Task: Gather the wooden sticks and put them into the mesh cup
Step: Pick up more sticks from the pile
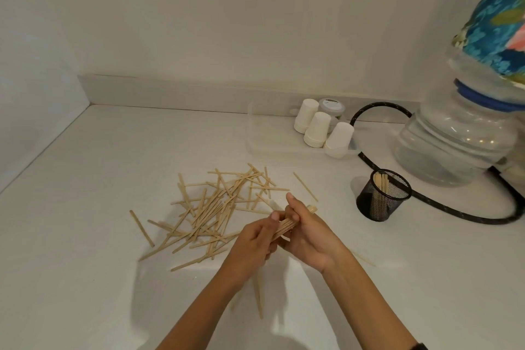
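- The black mesh cup [383,195] stands upright on the white surface [85,236], a few wooden sticks upright inside.
- A clear tray [255,148] holds three stacks of white paper cups [316,129].
- Left hand [252,244] and right hand [309,236] each curl their grip round one small bundle of sticks [284,226], its long axis running lower-left to upper-right.
- The loose pile of sticks [216,207] lies criss-crossed just left of the hands.

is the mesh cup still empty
No, several wooden sticks already stand upright inside the black mesh cup.
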